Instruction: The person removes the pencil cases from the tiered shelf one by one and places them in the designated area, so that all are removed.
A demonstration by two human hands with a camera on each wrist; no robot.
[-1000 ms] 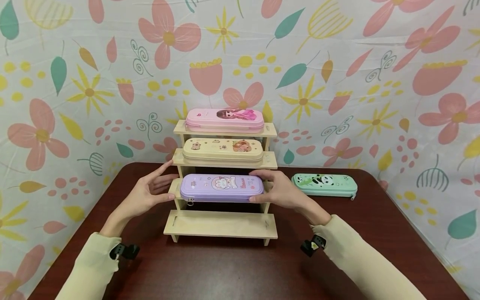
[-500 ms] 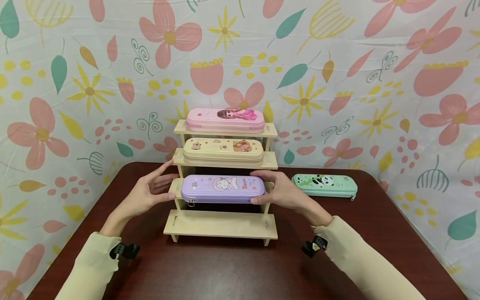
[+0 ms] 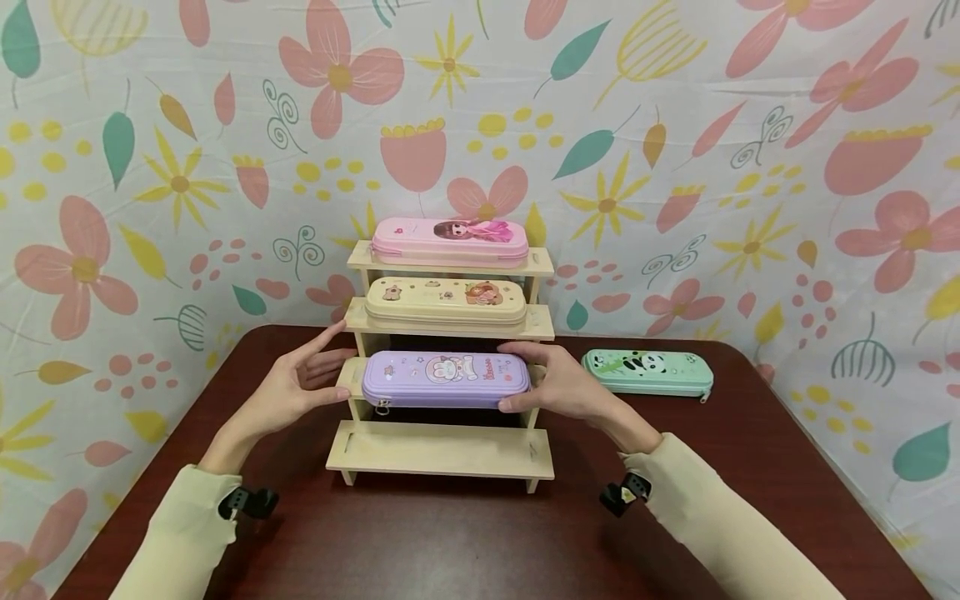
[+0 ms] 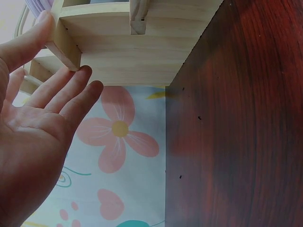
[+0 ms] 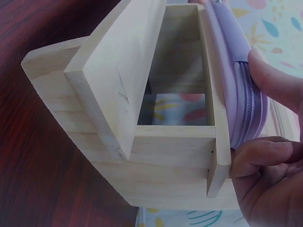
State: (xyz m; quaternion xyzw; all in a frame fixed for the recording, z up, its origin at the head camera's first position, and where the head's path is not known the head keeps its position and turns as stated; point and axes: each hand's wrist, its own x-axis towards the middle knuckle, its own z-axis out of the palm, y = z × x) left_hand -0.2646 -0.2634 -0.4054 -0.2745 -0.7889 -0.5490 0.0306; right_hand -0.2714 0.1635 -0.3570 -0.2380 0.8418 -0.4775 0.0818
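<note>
A purple pencil case point(image 3: 446, 379) with a rabbit print lies lengthwise on the third step down of a wooden stepped rack point(image 3: 442, 450). My right hand point(image 3: 566, 379) pinches the case's right end, thumb at the front and fingers behind. Its zipped end shows in the right wrist view, between the thumb and curled fingers. On the other side, my left hand point(image 3: 303, 375) touches the left end of that step, its fingers extended. The left thumb point(image 4: 31, 42) lies along the plank's end, beside the purple case.
Higher on the rack lie a cream pencil case point(image 3: 446, 302) and, on the top step, a pink pencil case point(image 3: 450, 242). A mint-green panda pencil case point(image 3: 648, 372) rests on the dark wooden table point(image 3: 420, 542), right of the rack. A floral cloth point(image 3: 675, 125) hangs behind.
The purple pencil case has shifted very slightly right and toward me, with my right hand still pinching it. My left hand has stayed in place.
</note>
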